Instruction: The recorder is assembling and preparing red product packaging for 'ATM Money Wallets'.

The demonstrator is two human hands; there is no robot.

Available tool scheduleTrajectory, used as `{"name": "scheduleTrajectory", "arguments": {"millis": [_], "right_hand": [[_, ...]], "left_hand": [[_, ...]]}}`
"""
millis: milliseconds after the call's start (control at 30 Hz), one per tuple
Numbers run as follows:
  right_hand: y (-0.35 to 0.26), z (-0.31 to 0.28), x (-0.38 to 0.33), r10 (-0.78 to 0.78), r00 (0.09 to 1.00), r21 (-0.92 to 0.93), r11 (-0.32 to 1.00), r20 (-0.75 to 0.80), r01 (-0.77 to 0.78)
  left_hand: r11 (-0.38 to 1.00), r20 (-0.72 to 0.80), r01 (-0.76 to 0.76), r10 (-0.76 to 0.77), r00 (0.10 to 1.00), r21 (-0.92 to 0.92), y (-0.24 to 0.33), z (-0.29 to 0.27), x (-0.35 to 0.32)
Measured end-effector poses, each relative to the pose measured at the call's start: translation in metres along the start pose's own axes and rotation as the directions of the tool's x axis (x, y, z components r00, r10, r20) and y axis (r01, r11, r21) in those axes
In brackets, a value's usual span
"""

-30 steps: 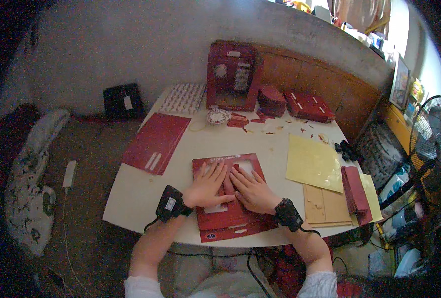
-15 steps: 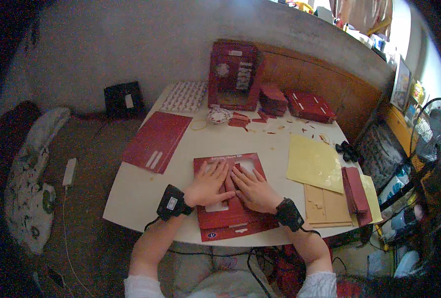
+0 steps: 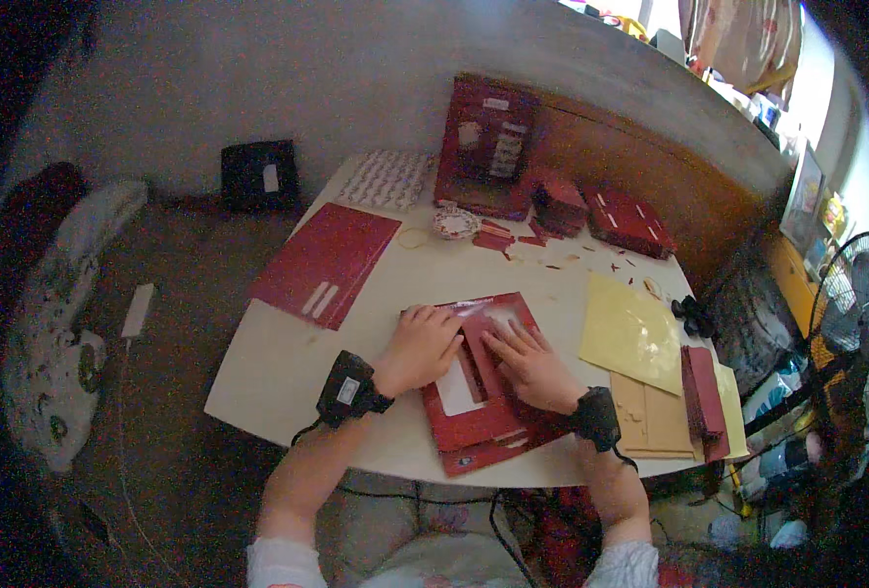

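A flat red cardboard box point(image 3: 488, 446) with white window-like areas lies slightly turned near the table's front edge. My left hand point(image 3: 418, 345) is at its upper left edge, fingers curled over the border and thumb toward the middle. My right hand point(image 3: 532, 367) rests on the box's right half, fingers stretched out and lying flat on the red card. Between my hands shows a long white opening point(image 3: 462, 386) with a dark red strip beside it. Both hands hide parts of the box.
Red flat boxes point(image 3: 329, 263) lie at left. A display box point(image 3: 483, 142), red stacks point(image 3: 560, 206), a patterned roll point(image 3: 456, 222) and red scraps sit at the back. Right are yellow sheets point(image 3: 630, 328), brown cardboard point(image 3: 655, 416), a narrow red stack point(image 3: 704, 402) and a fan point(image 3: 846, 294).
The box has turned slightly counterclockwise. My left hand's fingers, flat before, are now curled at its edge, and my hands have moved apart. The whole view has shifted a little.
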State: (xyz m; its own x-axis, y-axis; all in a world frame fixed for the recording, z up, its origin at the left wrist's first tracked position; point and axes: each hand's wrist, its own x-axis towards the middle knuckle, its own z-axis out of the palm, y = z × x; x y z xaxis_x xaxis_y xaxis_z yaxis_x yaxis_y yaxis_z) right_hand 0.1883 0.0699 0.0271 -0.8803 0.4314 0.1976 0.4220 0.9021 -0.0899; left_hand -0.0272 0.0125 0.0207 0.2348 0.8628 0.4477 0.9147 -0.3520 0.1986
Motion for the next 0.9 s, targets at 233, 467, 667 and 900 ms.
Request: {"name": "scheduleTrajectory", "arguments": {"millis": [233,467,667,900], "right_hand": [[0.020,-0.010,0.001,0.066,0.990,0.249,0.964,0.128,-0.097],[0.006,-0.018,0.001,0.018,0.999,0.230,0.973,-0.044,-0.008],[0.018,0.002,0.001,0.192,0.981,0.455,0.877,-0.038,-0.154],[0.005,-0.015,0.004,0.253,0.956,0.717,0.694,-0.150,-0.071]], "left_hand": [[0.994,-0.188,0.048,-0.029,0.982,0.094,0.000,-0.012,0.003],[0.892,-0.032,0.440,-0.446,0.895,-0.105,-0.001,-0.016,0.003],[0.563,-0.183,0.297,-0.643,0.744,-0.771,-0.032,0.005,0.012],[-0.652,0.435,-0.096,-0.601,0.670,-0.752,-0.012,-0.018,0.020]]}}
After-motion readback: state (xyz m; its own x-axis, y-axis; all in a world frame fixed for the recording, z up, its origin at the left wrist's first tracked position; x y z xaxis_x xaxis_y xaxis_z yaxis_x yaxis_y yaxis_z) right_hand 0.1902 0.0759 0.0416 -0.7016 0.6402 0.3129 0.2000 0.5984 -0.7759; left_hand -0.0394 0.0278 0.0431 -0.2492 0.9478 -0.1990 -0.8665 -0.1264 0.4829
